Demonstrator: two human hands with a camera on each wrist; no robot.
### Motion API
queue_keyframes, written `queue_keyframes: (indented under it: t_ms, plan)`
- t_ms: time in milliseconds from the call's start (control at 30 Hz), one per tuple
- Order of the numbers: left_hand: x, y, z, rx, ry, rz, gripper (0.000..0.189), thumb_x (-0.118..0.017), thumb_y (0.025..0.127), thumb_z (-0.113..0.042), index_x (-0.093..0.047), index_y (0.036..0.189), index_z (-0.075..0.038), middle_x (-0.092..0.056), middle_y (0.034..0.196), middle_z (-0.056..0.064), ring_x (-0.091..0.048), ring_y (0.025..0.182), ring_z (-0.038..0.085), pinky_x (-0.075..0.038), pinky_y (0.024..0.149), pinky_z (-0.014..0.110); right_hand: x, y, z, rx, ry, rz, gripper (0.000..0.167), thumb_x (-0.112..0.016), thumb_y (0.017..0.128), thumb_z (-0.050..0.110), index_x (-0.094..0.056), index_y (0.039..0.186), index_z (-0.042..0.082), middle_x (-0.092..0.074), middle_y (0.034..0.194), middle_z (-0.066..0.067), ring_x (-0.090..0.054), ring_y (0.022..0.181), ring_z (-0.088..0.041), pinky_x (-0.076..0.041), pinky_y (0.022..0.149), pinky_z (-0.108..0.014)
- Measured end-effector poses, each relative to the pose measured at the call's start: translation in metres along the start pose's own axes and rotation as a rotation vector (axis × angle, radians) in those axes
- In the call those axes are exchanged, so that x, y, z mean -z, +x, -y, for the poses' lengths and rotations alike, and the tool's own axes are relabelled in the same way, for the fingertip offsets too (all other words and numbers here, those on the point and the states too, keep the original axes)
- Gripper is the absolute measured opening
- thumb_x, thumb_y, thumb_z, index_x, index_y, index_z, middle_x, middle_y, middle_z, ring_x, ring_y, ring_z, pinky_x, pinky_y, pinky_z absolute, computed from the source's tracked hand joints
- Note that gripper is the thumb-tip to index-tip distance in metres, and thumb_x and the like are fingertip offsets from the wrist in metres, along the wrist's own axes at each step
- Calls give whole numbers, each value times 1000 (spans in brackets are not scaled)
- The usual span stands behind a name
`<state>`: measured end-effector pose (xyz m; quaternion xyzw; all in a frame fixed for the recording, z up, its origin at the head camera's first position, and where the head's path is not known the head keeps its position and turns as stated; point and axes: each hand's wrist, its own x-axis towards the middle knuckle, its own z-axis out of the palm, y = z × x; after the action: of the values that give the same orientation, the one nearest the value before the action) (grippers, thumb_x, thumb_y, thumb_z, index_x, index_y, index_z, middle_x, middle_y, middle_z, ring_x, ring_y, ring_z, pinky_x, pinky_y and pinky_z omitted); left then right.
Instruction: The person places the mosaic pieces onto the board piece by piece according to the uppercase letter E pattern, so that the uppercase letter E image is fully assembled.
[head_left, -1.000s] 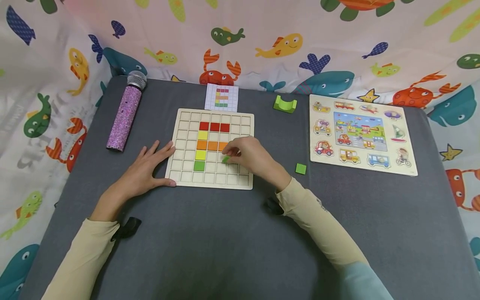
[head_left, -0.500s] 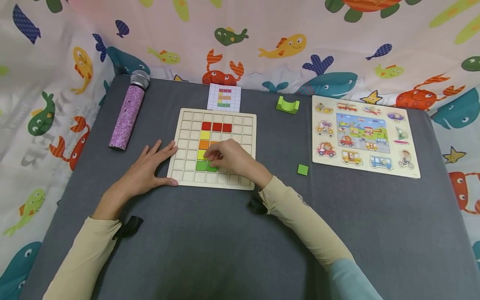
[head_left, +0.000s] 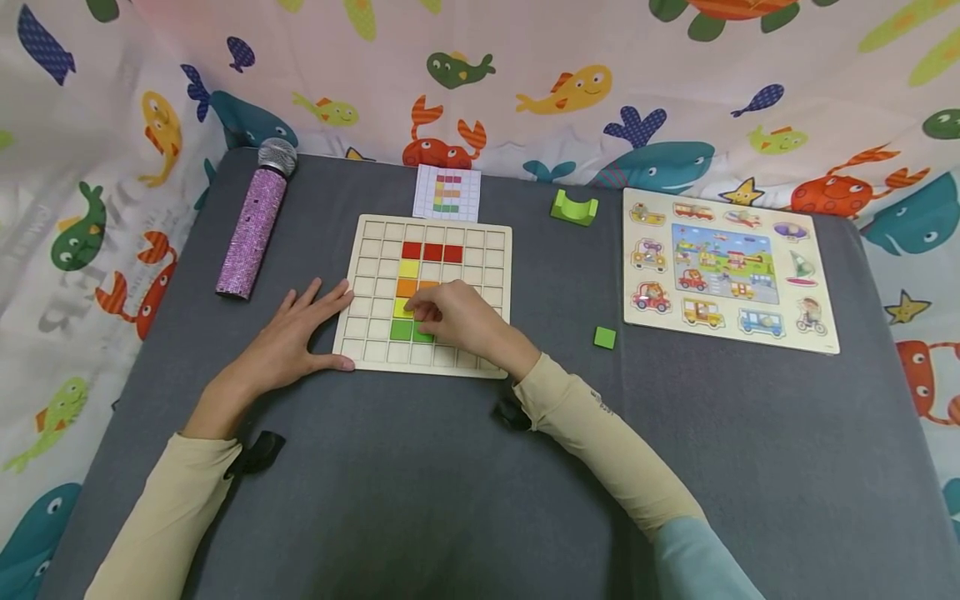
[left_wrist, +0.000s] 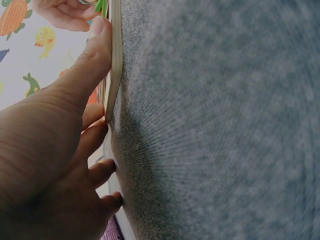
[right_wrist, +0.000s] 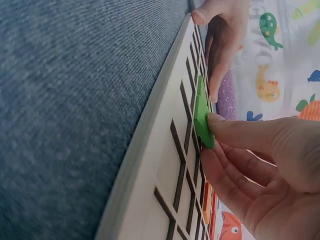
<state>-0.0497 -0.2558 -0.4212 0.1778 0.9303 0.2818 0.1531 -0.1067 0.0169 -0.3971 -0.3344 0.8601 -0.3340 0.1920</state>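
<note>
A pale wooden grid board (head_left: 371,267) lies on the grey-covered table, with red, yellow, orange and green square tiles in some cells. My left hand (head_left: 292,342) rests with spread fingers along the board's left edge, its thumb at the lower left corner. Over the lower rows, my right hand (head_left: 468,321) pinches a green tile (right_wrist: 203,125) between thumb and finger. In the right wrist view that tile sits slightly tilted at its cell, beside another green tile (head_left: 401,330). The right fingers partly hide the orange row in the head view. One loose green tile (head_left: 604,337) lies right of the board.
Behind the board is a pattern card (head_left: 447,193) with coloured squares. A glittery pink microphone (head_left: 252,225) lies at left. Towards the right are a green curved block (head_left: 574,208) and a wooden vehicle puzzle (head_left: 731,312). A sea-animal curtain (head_left: 525,33) borders the table.
My right hand has moved left across the board, bringing the green tile beside the other one in the lower row. Over the last half second it barely moves. The left hand stays in place.
</note>
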Motion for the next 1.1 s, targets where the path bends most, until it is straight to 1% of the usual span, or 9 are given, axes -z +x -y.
queue_keyframes:
  t_ms: [200, 367, 467, 567, 633, 700, 867, 1000, 1100]
  plan:
    - [2, 2, -2, 1, 0, 2, 98, -84, 76, -36, -32, 154, -7, -19, 162, 11, -3, 149, 41, 5, 118, 58, -1, -1, 0, -6, -29, -9, 25, -70, 89, 2, -71, 114, 3, -71, 96, -4, -64, 89, -13, -50, 80, -21]
    - [2, 4, -2, -7, 0, -3, 98, -83, 76, -37, -32, 154, -7, -19, 162, 11, -3, 149, 40, 5, 118, 58, 2, -3, -3, 29, -22, -15, 24, -68, 90, 3, -71, 114, 3, -70, 98, -4, -63, 88, -12, -50, 80, -21]
    - [3, 4, -2, -12, 1, -1, 98, -83, 76, -38, -31, 154, -8, -19, 162, 11, -2, 149, 40, 5, 118, 58, 7, -7, -8, 54, -21, -21, 23, -68, 92, 5, -71, 114, 3, -70, 100, -4, -62, 88, -12, -50, 80, -22]
    - [3, 4, -2, -13, 4, -2, 99, -84, 76, -37, -31, 154, -7, -19, 162, 11, -2, 149, 40, 5, 118, 57, 14, -17, -16, 63, -21, -31, 23, -67, 92, 7, -70, 115, 3, -70, 102, -5, -61, 89, -13, -50, 81, -23]
    - [3, 4, -1, -12, 6, -1, 99, -84, 76, -36, -31, 154, -6, -19, 162, 12, -2, 149, 41, 6, 118, 57, 22, -26, -24, 61, -19, -44, 23, -67, 92, 7, -70, 115, 3, -70, 101, -5, -61, 88, -13, -51, 81, -25]
    - [3, 4, -1, -15, 9, -5, 98, -84, 76, -35, -32, 153, -6, -19, 162, 12, -3, 149, 41, 5, 118, 57, 31, -38, -33, 38, -11, -69, 24, -68, 92, 6, -70, 115, 3, -69, 99, -6, -60, 86, -14, -52, 79, -27]
    - [2, 3, 0, -19, 10, -3, 98, -83, 76, -36, -31, 154, -6, -19, 162, 12, -3, 149, 41, 5, 118, 57, 54, -78, -60, -40, -9, -140, 26, -71, 89, 3, -70, 115, 2, -70, 97, -8, -62, 84, -16, -53, 78, -34]
    - [0, 0, 0, -8, 8, 2, 99, -84, 76, -37, -31, 154, -6, -19, 162, 12, -3, 148, 42, 5, 118, 58, 68, -111, -79, -97, -15, -176, 29, -73, 87, 1, -69, 115, 0, -71, 103, -12, -67, 92, -22, -56, 83, -39]
    - [-1, 0, 0, -4, 2, 1, 99, -83, 76, -38, -31, 154, -6, -19, 162, 12, -2, 149, 41, 6, 118, 58, 78, -134, -90, -143, -21, -194, 32, -74, 86, 1, -68, 117, 0, -70, 108, -14, -69, 96, -27, -57, 81, -42]
